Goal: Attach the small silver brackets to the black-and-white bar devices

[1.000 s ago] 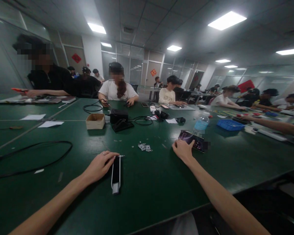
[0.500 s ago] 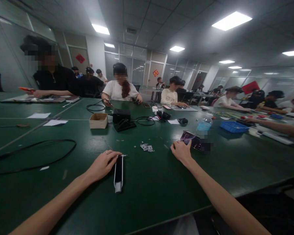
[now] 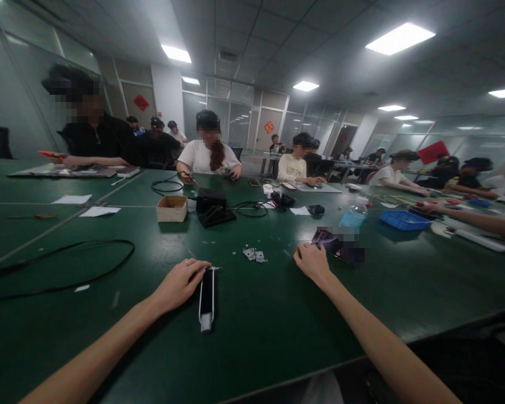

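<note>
"Pulled back since the earlier frame: the right hand's (image 3: 312, 262) thumb, off the dark phone (image 3: 335, 246)."

"And the white-edged strip (image 3: 207, 297)?"

"Lying at seven o'clock on the bench (image 3: 256, 331), left hand (image 3: 179, 287) over its twelve o'clock end, fingers close together. Perhaps steadying it; cannot tell whether pinching."

"And the right?"

"Curled at the phone's nine o'clock end, likely keeping it put; grip too hidden to tell."

"Anything in the way?"

"From the strip: loose metal plates (image 3: 255, 255) toward one, between both hands; open box (image 3: 172, 211) at eleven, black adapter (image 3: 210, 201) at twelve. Just past the phone, at one, a bottle (image 3: 354, 214), probably blocking any straight reach."
</note>
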Demonstrator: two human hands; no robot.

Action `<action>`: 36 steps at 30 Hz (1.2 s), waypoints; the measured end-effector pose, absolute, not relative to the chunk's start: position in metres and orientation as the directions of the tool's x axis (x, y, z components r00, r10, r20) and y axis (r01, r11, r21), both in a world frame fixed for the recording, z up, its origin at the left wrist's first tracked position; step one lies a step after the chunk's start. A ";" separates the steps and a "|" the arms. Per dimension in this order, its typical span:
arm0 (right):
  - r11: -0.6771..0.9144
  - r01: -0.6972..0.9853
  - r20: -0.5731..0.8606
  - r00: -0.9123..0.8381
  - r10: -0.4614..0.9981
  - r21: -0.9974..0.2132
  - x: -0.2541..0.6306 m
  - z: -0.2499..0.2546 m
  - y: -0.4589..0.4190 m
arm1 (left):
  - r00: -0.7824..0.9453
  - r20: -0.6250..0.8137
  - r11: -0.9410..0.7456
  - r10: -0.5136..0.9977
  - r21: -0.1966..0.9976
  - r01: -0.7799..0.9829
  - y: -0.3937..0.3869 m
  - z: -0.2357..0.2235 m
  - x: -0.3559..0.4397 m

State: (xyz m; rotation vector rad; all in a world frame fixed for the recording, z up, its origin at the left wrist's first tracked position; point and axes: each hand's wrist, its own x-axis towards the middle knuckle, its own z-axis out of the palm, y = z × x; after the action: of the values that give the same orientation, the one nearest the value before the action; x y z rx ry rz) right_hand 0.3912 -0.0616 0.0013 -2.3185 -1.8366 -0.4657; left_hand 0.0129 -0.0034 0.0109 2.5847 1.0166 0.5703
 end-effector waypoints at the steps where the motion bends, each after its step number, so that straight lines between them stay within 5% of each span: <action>1: -0.221 0.972 0.322 0.186 0.928 0.076 0.386 0.004 -0.062 | 0.665 0.253 -0.700 0.703 0.416 0.581 -0.003 0.010 0.013; 15: 0.172 0.963 0.249 -0.118 0.961 -0.207 0.314 0.041 -0.013 | 0.584 0.274 -0.639 0.764 0.444 0.628 -0.008 0.006 0.012; 28: 0.140 0.952 -0.045 -0.158 0.986 -0.271 0.350 0.026 -0.028 | 0.568 0.215 -0.600 0.794 0.427 0.677 -0.014 0.013 0.014; 36: 0.110 0.921 -0.069 -0.146 0.987 -0.374 0.340 0.027 -0.030 | 0.589 0.233 -0.626 0.774 0.419 0.658 -0.012 0.009 0.015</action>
State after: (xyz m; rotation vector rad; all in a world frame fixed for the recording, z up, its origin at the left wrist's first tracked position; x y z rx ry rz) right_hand 0.3399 -0.0296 0.0267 -1.9102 -2.1840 0.4937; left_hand 0.0151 -0.0116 0.0092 2.5319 1.1724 0.5759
